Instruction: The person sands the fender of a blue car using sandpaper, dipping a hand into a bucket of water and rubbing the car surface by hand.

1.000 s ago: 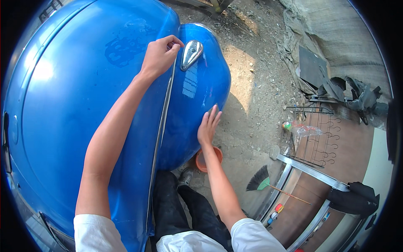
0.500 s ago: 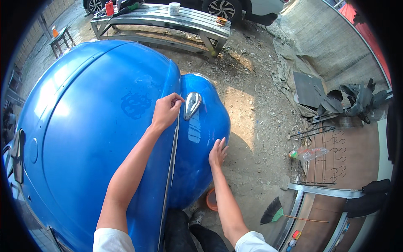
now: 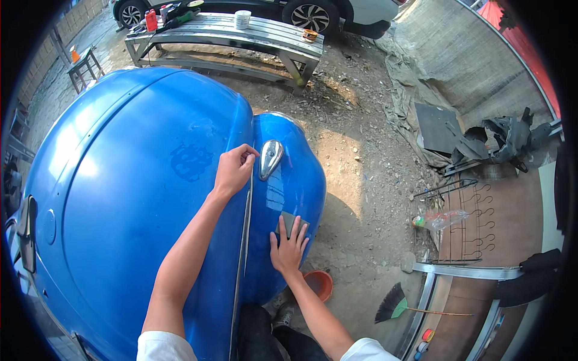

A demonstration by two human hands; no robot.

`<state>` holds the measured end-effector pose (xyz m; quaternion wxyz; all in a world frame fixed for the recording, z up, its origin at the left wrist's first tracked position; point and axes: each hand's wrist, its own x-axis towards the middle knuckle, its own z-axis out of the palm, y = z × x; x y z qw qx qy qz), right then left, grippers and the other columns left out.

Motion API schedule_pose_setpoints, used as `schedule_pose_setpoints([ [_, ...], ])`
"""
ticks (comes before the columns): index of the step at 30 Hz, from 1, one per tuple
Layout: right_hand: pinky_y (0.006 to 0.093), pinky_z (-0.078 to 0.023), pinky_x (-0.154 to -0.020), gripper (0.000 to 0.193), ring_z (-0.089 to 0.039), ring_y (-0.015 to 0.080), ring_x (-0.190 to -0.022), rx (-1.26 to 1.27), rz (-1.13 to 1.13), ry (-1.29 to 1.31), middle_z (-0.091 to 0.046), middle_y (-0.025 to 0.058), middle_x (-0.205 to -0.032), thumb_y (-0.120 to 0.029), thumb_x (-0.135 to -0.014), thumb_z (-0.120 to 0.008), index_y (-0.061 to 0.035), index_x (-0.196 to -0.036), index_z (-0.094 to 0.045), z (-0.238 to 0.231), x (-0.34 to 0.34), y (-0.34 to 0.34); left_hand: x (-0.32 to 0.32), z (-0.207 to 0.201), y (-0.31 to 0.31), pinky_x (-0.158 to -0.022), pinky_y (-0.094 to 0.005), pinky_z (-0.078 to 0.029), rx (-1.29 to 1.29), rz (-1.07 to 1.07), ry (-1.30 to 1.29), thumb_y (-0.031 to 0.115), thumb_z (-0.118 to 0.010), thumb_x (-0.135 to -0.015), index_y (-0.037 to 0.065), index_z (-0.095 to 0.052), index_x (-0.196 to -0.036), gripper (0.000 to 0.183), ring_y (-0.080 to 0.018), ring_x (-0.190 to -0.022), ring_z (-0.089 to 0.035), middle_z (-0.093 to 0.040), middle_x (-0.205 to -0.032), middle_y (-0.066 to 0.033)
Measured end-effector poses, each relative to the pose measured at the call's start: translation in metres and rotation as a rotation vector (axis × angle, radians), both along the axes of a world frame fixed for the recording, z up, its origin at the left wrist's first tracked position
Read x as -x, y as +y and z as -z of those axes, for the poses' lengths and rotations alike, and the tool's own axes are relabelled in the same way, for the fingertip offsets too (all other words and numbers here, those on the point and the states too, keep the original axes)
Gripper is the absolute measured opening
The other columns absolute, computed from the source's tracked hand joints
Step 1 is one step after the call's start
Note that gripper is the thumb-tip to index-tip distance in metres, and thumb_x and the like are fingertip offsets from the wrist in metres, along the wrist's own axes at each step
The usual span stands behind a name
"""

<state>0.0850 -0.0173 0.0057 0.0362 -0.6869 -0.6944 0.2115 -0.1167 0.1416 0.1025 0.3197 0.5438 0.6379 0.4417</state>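
The right hand (image 3: 289,251) lies flat on a grey pad (image 3: 289,219), its grip spread wide and pressing rather than clasping, on the blue fender (image 3: 304,180). At 11 o'clock from the pad sits a chrome lamp (image 3: 272,160). The left hand (image 3: 236,170) is just beside that lamp, at its 9 o'clock, by the hood (image 3: 144,210); its grip is curled, and I can't tell whether it pinches anything. A bucket (image 3: 319,284) stands near the right hand, towards 4 o'clock.
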Motion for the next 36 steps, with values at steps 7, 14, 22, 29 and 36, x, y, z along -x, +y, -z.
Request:
schedule_pose_setpoints([
  [7,0.0637,-0.009,-0.116,0.059,-0.007,0.0491,-0.147,-0.005,0.429,0.206,-0.008,0.0194,-0.163,-0.052,-0.102,-0.035,-0.0301,-0.156,-0.025,-0.010,-0.052,0.104,-0.028,-0.018,0.008,-0.059,-0.0279,-0.044,0.001,0.057,-0.035,0.008,-0.057,-0.089,-0.001,-0.070,-0.094,0.016,-0.0092,-0.062,-0.053,-0.059,-0.064,-0.0058],
  [14,0.0627,-0.011,-0.117,0.056,-0.006,0.0474,-0.148,-0.096,0.096,0.068,-0.009,0.0176,-0.163,-0.052,-0.102,-0.035,-0.0338,-0.155,-0.026,0.015,-0.040,0.029,-0.015,-0.013,0.002,-0.059,-0.0289,-0.045,0.002,0.031,-0.033,0.007,-0.056,-0.089,-0.001,-0.070,-0.094,0.017,-0.0112,-0.059,-0.054,-0.061,-0.065,-0.0072],
  [22,0.0627,-0.011,-0.116,0.060,-0.004,0.0480,-0.148,-0.002,-0.020,0.036,-0.004,0.0180,-0.164,-0.055,-0.102,-0.029,-0.0311,-0.157,-0.021,0.006,-0.030,0.046,-0.006,-0.002,-0.002,-0.059,-0.0302,-0.045,-0.023,0.016,-0.021,0.008,-0.055,-0.089,-0.003,-0.069,-0.094,0.018,-0.0124,-0.059,-0.056,-0.062,-0.067,-0.0094],
  [29,0.0624,-0.011,-0.116,0.058,-0.002,0.0487,-0.148,-0.053,0.362,0.320,-0.002,0.0187,-0.164,-0.052,-0.104,-0.028,-0.0299,-0.157,-0.020,0.025,-0.087,0.096,-0.032,-0.014,0.010,-0.057,-0.0312,-0.045,-0.080,0.084,-0.024,0.007,-0.055,-0.087,-0.002,-0.069,-0.094,0.018,-0.0132,-0.058,-0.056,-0.062,-0.066,-0.0108],
  [36,0.0618,-0.014,-0.116,0.058,-0.005,0.0483,-0.148,0.024,-0.008,0.150,0.000,0.0192,-0.164,-0.049,-0.104,-0.028,-0.0272,-0.157,-0.020,0.024,-0.067,-0.008,-0.007,-0.012,0.001,-0.057,-0.0307,-0.044,-0.019,0.047,0.047,0.009,-0.055,-0.088,-0.002,-0.070,-0.096,0.020,-0.0137,-0.059,-0.056,-0.061,-0.065,-0.0105],
])
